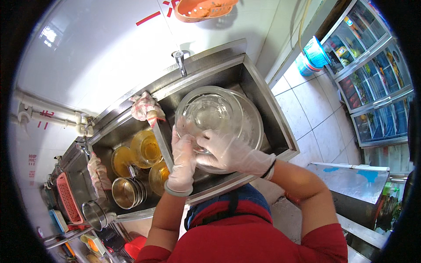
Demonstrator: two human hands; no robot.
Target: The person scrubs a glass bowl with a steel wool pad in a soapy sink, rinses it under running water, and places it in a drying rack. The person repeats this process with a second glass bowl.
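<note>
A clear glass bowl (210,113) is held over the right-hand basin of a stainless steel sink. My left hand (183,161), in a clear disposable glove, grips its near left rim, with some fingers seen through the glass. My right hand (227,151), gloved the same way, has its fingers curled at the bowl's near side. Whether it pinches the rim or holds something small is hidden. Beneath the bowl and partly covered by it lies a large round basin (253,121) in the sink compartment (279,139).
A faucet (180,62) juts over the sink's back edge. Cloths (148,108) drape the divider. Amber bowls (146,149) and stacked metal bowls (125,193) sit in the middle compartment. A metal ladle or pot (93,213) and red basket (69,197) are left; a glass-door fridge (375,75) stands right.
</note>
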